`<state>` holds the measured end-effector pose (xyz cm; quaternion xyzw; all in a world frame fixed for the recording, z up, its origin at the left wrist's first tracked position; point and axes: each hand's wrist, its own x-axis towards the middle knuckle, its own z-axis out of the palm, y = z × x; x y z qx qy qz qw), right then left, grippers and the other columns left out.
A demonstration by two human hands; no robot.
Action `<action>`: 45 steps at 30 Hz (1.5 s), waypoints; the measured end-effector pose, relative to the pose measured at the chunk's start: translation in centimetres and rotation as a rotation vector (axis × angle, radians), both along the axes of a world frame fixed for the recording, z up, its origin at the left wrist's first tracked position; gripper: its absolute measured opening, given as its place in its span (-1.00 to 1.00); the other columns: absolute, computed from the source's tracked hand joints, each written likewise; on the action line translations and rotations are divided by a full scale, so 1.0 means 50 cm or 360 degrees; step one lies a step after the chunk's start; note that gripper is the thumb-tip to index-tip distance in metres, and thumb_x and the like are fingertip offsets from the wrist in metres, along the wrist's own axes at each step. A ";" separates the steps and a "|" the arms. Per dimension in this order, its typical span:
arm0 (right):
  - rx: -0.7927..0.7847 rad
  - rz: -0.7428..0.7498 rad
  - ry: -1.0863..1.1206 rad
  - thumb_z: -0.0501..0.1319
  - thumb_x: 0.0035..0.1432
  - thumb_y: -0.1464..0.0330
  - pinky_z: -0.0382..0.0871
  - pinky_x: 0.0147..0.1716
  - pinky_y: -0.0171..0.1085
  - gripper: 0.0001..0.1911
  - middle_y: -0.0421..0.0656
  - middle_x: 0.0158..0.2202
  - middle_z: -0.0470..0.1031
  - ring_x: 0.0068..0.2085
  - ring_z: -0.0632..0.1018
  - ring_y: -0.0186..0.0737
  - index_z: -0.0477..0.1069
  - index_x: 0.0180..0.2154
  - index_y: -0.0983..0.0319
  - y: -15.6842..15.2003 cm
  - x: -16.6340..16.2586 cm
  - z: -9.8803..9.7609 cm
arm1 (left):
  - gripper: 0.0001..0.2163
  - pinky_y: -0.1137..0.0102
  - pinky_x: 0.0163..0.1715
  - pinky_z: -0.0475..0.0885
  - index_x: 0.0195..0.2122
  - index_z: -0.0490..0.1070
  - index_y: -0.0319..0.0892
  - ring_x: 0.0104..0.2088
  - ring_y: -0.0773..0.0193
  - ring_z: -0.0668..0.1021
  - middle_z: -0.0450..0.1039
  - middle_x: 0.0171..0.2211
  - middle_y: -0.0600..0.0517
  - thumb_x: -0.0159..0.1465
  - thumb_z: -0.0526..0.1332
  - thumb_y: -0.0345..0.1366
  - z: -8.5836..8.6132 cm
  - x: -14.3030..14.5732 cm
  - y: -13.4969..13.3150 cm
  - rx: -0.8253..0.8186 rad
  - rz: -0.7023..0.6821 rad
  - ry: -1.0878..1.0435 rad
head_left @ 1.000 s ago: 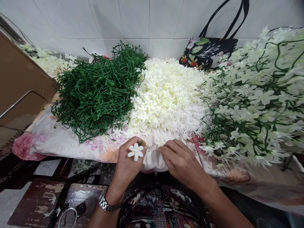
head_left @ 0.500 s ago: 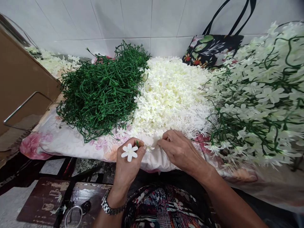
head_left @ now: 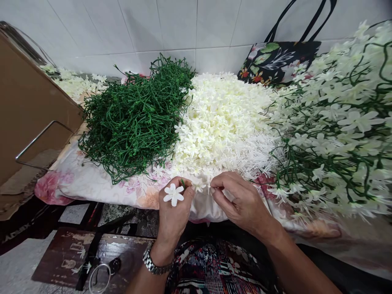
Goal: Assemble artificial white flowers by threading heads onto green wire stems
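Head view: heap of tangled green plastic stems (head_left: 134,118) back left on flowered cloth (head_left: 79,183). Heap of loose cream plastic blossoms (head_left: 220,118) centre, its near edge at your fingertips. Flowered green sprays (head_left: 337,130) right.

Your left hand (head_left: 174,212) upright, pinching white plastic flower on short green stem (head_left: 173,194). Your right hand (head_left: 241,200) just beside, fingertips pressed together; what they pinch too small to tell.

Soft, even light fell from overhead, leaving a faint sheen and pale shadows on the tiled wall (head_left: 171,24). The loose white blossoms (head_left: 220,118) were almost bleached out. Flowered sprays (head_left: 343,122) at the right edge looked stretched and smeared, while the left hand (head_left: 174,212) was sharp.
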<state>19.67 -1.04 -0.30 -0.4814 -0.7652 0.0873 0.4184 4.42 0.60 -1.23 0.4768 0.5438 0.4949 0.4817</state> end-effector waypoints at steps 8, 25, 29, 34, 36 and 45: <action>-0.0310 -0.0079 0.0066 0.09 0.07 0.49 0.29 -0.44 -0.33 -0.85 -0.20 -0.56 0.44 -0.48 0.43 -0.33 0.38 -0.47 0.26 -0.012 -0.017 0.009 | -0.92 0.52 -0.55 0.28 -0.49 0.35 -0.18 -0.57 0.40 0.38 0.34 -0.59 0.14 0.14 0.14 -0.43 0.023 0.010 -0.020 0.0491 -0.0119 0.0638; -0.0312 -0.0078 0.0012 0.05 0.08 0.50 0.18 -0.50 -0.34 -0.82 -0.25 -0.62 0.28 -0.52 0.32 -0.36 0.32 -0.53 0.26 -0.026 -0.017 0.008 | -0.86 0.50 -0.43 0.32 -0.44 0.30 -0.16 -0.46 0.37 0.43 0.38 -0.49 0.09 0.23 0.08 -0.49 0.007 -0.017 -0.026 0.0789 -0.0538 0.0734; -0.0167 -0.0077 -0.0061 0.05 0.09 0.52 0.20 -0.46 -0.31 -0.84 -0.23 -0.59 0.30 -0.49 0.32 -0.33 0.31 -0.49 0.25 -0.031 -0.021 0.005 | -0.88 0.49 -0.47 0.32 -0.45 0.33 -0.16 -0.49 0.36 0.44 0.41 -0.50 0.09 0.19 0.11 -0.48 0.009 -0.020 -0.024 0.0725 -0.0562 0.0679; -0.0097 -0.0174 0.0030 0.01 0.10 0.54 0.23 -0.50 -0.32 -0.85 -0.21 -0.55 0.30 -0.50 0.32 -0.34 0.27 -0.45 0.25 -0.040 -0.032 -0.001 | -0.90 0.53 -0.50 0.32 -0.46 0.36 -0.16 -0.52 0.38 0.44 0.41 -0.53 0.11 0.18 0.14 -0.45 0.010 -0.017 -0.026 0.0567 -0.0561 0.0554; -0.0113 -0.0181 0.0052 0.02 0.11 0.54 0.22 -0.53 -0.34 -0.85 -0.22 -0.57 0.29 -0.53 0.32 -0.36 0.27 -0.44 0.26 -0.044 -0.033 -0.004 | -0.90 0.53 -0.51 0.32 -0.46 0.36 -0.16 -0.53 0.38 0.44 0.40 -0.54 0.12 0.18 0.14 -0.44 0.008 -0.014 -0.030 0.0497 -0.0545 0.0527; -0.0111 -0.0155 0.0046 0.04 0.13 0.54 0.27 -0.53 -0.37 -0.86 -0.22 -0.55 0.38 -0.52 0.38 -0.37 0.30 -0.41 0.24 -0.045 -0.029 -0.002 | -0.90 0.52 -0.58 0.30 -0.37 0.49 -0.17 -0.59 0.39 0.42 0.47 -0.54 0.09 0.12 0.19 -0.40 0.006 -0.004 -0.037 0.0181 -0.0440 0.0337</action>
